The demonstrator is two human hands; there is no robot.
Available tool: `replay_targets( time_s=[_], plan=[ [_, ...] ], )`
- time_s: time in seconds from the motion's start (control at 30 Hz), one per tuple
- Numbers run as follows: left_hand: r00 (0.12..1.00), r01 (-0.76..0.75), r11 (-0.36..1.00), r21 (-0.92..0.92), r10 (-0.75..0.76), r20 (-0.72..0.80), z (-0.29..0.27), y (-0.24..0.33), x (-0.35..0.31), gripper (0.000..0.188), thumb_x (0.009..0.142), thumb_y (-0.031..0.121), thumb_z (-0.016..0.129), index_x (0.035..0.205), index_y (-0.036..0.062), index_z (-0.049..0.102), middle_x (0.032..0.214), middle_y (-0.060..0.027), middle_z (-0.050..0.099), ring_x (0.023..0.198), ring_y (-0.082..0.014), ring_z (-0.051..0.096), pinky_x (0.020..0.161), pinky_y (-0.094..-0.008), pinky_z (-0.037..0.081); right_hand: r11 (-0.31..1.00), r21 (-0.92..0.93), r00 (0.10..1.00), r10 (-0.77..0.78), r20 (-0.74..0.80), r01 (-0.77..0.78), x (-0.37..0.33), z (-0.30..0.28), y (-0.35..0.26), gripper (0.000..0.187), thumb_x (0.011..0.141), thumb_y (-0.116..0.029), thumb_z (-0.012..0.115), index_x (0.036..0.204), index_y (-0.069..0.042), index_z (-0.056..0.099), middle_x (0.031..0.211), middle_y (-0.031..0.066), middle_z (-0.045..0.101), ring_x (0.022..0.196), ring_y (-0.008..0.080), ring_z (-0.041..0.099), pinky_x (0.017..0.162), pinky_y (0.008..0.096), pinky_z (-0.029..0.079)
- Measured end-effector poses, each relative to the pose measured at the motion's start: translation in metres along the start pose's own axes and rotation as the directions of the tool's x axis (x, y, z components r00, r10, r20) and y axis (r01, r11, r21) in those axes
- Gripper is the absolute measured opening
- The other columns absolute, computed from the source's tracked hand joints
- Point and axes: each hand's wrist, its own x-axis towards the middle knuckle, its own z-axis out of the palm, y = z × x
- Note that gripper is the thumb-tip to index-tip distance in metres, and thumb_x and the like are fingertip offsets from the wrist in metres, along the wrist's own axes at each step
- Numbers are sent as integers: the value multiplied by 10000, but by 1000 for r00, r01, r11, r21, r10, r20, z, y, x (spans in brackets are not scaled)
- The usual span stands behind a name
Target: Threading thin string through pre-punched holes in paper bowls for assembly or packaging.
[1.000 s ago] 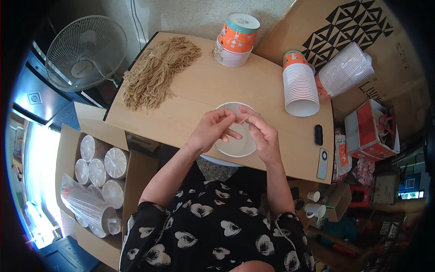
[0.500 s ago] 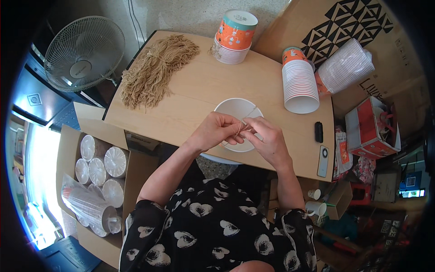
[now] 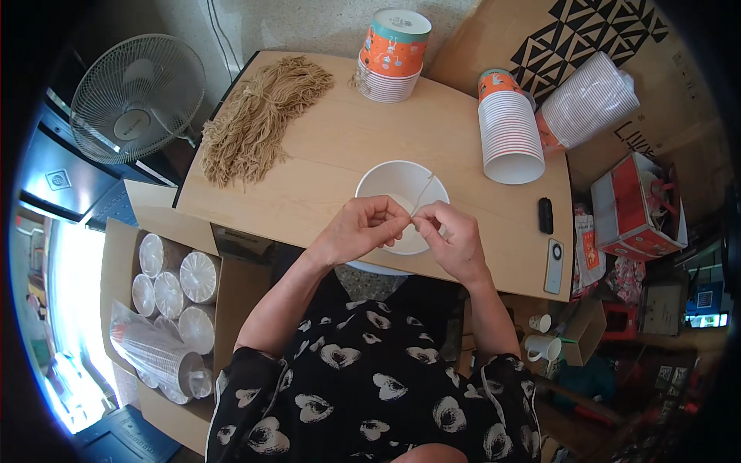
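Note:
Over a white paper bucket [image 3: 380,182] at the table's near edge, my two hands meet fingertip to fingertip. My left hand [image 3: 361,230] is closed in a pinch, its thumb and forefinger on a thin pale string [image 3: 424,193]. The right thumb and forefinger pinch the same string from the other side; my right hand [image 3: 455,241] is closed too. One end of the string slants up from the fingertips across the bucket's far rim. Whether a knot lies between the fingertips is too small to tell. My hands hide part of the bucket's near side.
A bundle of tan strings [image 3: 266,119] lies on the table [image 3: 324,174] at the left. Stacked orange and white paper buckets [image 3: 392,58] stand behind; more stacks [image 3: 511,131] are at the right. A black object [image 3: 546,215] and a remote [image 3: 554,266] lie near the right edge. A carton [image 3: 224,309] holds wrapped stacks.
My fingers were overlapped around the string; now the fingertips of both hands pinch it tip to tip. The view has shifted slightly.

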Motion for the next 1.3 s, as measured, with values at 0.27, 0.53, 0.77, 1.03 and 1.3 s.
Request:
replay_targets(
  time_s=[0.27,0.53,0.77,1.03,1.3],
  plan=[
    [1000,-16,1000,10,16,-1,0,-6,2,143,993,160,648,981,18,657,802,27,630,726,-43,578,686,-219,482,877,398,963,256,84,-268,-14,-19,27,83,955,-47,659,948,36,667,804,21,669,742,77,624,676,233,510],
    [998,2,996,86,3,-60,4,4,2,142,986,147,647,956,9,656,783,34,612,714,-37,565,664,-213,470,998,56,998,26,-49,-24,-6,-28,-3,180,895,6,697,1074,26,693,913,65,700,738,102,618,698,258,519],
    [999,0,998,58,2,-38,1,1,4,146,989,149,644,954,8,659,780,35,609,710,-37,560,664,-212,469,995,68,998,68,3,-68,-12,-13,11,159,880,-35,742,1025,9,696,878,73,706,735,140,647,665,266,518],
    [1000,-23,997,71,23,4,-20,-7,15,187,1009,203,644,1022,20,684,831,25,658,742,-45,598,670,-210,486,977,200,991,90,-101,-69,-18,25,35,74,964,-42,644,981,30,642,855,73,676,776,128,636,729,271,517],
    [966,-190,951,244,225,-128,-12,4,28,219,1027,229,613,1094,31,679,998,-25,708,841,-110,729,478,-196,475,982,186,938,93,-333,-31,-7,67,39,76,980,-21,628,1020,42,615,860,70,667,729,111,632,659,253,521]
  ],
)
